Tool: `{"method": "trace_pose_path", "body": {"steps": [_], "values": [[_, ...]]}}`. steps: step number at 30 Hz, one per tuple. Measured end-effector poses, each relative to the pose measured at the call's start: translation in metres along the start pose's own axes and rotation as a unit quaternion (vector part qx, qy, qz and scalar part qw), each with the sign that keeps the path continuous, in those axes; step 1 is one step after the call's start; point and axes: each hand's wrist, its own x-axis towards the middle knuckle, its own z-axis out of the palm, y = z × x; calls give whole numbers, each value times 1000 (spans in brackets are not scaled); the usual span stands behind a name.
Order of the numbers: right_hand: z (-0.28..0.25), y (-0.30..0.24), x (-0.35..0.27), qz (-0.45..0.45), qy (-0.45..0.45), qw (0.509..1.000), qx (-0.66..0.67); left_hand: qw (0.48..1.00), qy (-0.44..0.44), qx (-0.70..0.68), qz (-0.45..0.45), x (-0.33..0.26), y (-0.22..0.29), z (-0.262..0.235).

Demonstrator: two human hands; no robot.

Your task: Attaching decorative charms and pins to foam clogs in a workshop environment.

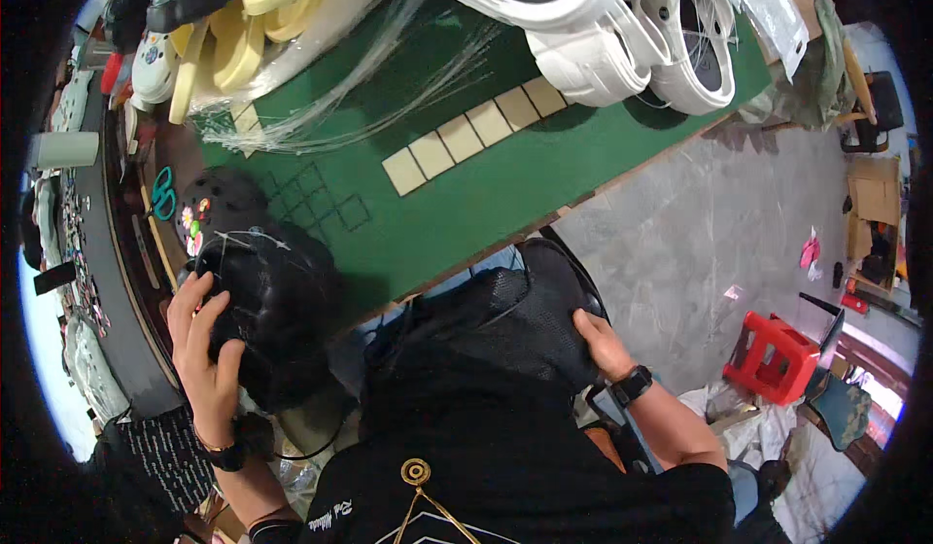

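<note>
My left hand (202,345) is at the left edge of the green table, its fingers apart and curved against a black clog (262,277) with a clear plastic tie on top. Just beyond stands another black clog (224,199) with small colourful charms. My right hand (604,345) rests at the right side of the black mesh fabric (505,301) over my lap; its thumb side shows, and most of its fingers are hidden. A black watch (634,386) is on that wrist.
White clogs (690,38) hang over the far side of the green table (466,218). Yellow clogs (238,48) and loose clear plastic ties (340,116) lie at far left. Teal-handled scissors (163,194) sit by the left edge. A red stool (771,357) stands on the floor at right.
</note>
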Motion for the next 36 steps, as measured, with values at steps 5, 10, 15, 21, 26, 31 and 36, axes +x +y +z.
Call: {"method": "trace_pose_path", "body": {"steps": [5,10,15,21,26,31,36], "values": [[-1,16,4,-32,42,998,-26,999,-34,20,6,3,16,4],[-3,14,7,-35,20,998,-39,999,-27,28,-3,6,24,6],[-7,19,12,-24,24,999,-33,998,-40,37,-9,7,32,7],[-13,39,22,-26,12,999,-15,996,-68,52,-22,10,37,7],[-13,35,22,-23,12,1000,-18,997,-61,42,-30,9,36,9],[-11,26,19,-33,0,999,-15,996,-67,52,-28,8,32,10],[-9,16,14,-22,-2,1000,-18,995,-77,62,-28,7,30,9]]}}
